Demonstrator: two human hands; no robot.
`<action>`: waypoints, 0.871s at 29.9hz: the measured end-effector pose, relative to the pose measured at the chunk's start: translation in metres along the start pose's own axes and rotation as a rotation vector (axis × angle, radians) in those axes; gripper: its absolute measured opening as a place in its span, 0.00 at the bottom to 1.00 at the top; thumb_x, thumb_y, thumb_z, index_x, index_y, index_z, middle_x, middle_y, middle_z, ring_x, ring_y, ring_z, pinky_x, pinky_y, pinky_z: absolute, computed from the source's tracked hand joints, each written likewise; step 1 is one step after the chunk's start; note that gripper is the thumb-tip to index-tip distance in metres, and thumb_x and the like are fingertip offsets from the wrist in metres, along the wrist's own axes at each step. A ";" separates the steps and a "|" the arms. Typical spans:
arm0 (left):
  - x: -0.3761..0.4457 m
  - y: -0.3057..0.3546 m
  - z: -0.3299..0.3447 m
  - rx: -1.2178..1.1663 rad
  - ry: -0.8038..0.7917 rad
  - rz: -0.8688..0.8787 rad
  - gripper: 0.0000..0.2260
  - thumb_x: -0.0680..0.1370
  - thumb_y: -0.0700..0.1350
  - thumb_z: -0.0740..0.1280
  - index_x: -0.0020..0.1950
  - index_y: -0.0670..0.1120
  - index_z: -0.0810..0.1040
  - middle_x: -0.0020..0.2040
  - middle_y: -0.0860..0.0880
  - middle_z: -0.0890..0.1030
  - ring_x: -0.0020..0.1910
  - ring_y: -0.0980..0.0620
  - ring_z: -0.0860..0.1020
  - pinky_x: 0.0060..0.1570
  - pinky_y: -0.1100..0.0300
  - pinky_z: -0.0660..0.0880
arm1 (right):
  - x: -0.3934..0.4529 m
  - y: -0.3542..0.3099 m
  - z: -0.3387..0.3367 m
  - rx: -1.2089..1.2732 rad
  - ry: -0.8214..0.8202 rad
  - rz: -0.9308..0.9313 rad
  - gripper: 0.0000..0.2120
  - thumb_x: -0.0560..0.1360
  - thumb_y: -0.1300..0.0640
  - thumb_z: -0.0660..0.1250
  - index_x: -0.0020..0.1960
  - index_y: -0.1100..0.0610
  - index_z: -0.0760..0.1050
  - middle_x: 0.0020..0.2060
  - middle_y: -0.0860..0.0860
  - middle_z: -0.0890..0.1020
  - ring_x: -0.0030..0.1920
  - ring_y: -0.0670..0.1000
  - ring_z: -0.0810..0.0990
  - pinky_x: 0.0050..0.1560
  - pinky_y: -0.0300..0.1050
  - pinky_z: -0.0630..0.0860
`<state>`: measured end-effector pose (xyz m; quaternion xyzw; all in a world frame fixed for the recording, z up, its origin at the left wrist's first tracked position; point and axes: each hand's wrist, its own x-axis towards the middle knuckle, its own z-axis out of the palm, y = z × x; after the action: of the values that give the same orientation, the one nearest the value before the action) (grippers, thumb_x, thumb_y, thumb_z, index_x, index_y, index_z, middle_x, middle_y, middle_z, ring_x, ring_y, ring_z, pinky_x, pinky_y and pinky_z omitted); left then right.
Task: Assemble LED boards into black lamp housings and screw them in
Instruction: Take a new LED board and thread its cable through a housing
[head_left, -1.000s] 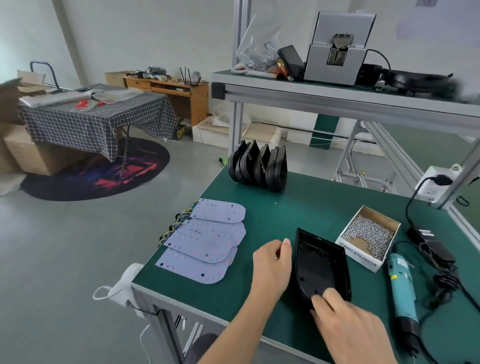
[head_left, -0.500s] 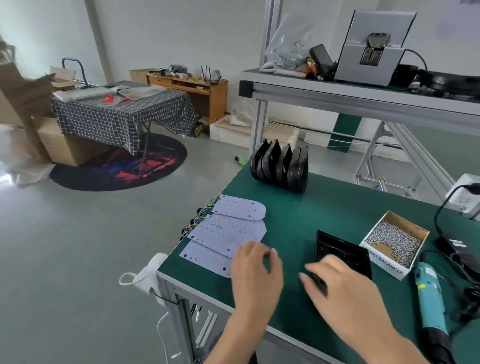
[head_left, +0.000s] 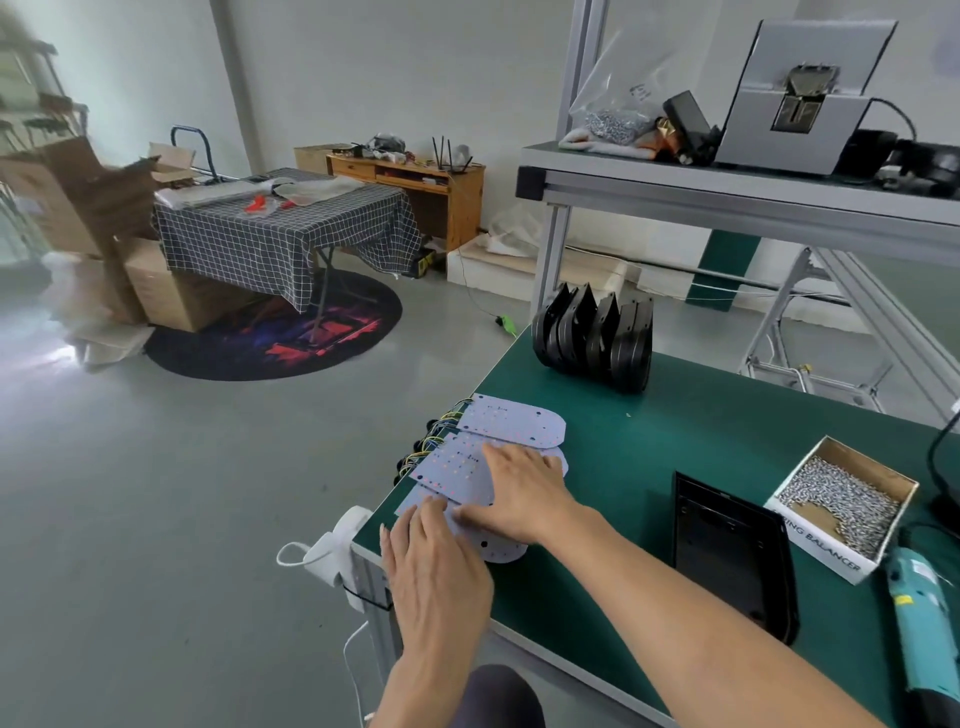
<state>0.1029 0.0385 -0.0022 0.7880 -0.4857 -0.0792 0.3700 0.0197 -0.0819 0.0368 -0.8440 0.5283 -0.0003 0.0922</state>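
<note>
Three pale LED boards (head_left: 506, 426) lie overlapped at the left edge of the green bench (head_left: 701, 431), coloured wires trailing off their left ends. My left hand (head_left: 434, 566) rests flat on the nearest board with its fingers straight. My right hand (head_left: 522, 491) reaches across and lies on the middle and nearest boards, fingers extended. One black lamp housing (head_left: 727, 551) lies open side up to the right of my hands, untouched. A row of several black housings (head_left: 595, 338) stands on edge at the bench's far left.
A cardboard box of small screws (head_left: 844, 506) sits right of the housing. A teal electric screwdriver (head_left: 922, 618) lies at the right edge with its cable. An upper shelf (head_left: 727, 192) carries a grey machine and a bag of screws. White cloth hangs off the bench corner.
Both hands left the black housing and moved left onto the LED boards. The view has swung left along with them.
</note>
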 end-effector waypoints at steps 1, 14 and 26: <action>0.000 0.000 0.001 0.009 -0.004 -0.007 0.20 0.76 0.34 0.68 0.68 0.39 0.76 0.64 0.42 0.80 0.70 0.39 0.72 0.76 0.41 0.62 | 0.001 0.000 0.000 -0.015 0.011 0.006 0.39 0.72 0.26 0.67 0.69 0.54 0.68 0.66 0.54 0.75 0.70 0.58 0.71 0.69 0.58 0.64; 0.008 -0.003 -0.002 -0.087 0.037 -0.024 0.17 0.75 0.33 0.67 0.63 0.41 0.79 0.62 0.45 0.81 0.66 0.42 0.72 0.69 0.46 0.68 | 0.010 0.002 -0.014 0.546 0.054 0.016 0.49 0.65 0.30 0.74 0.78 0.53 0.66 0.71 0.52 0.69 0.72 0.51 0.71 0.70 0.52 0.72; 0.077 -0.011 -0.038 -0.259 0.290 -0.180 0.20 0.79 0.46 0.69 0.70 0.47 0.70 0.58 0.50 0.77 0.50 0.43 0.80 0.56 0.50 0.68 | -0.008 -0.012 -0.106 1.084 0.337 -0.192 0.42 0.62 0.32 0.76 0.72 0.49 0.76 0.59 0.39 0.80 0.57 0.34 0.79 0.55 0.30 0.76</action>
<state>0.1689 -0.0025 0.0358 0.7771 -0.3408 -0.0593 0.5258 0.0162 -0.0862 0.1436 -0.7089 0.3809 -0.4137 0.4257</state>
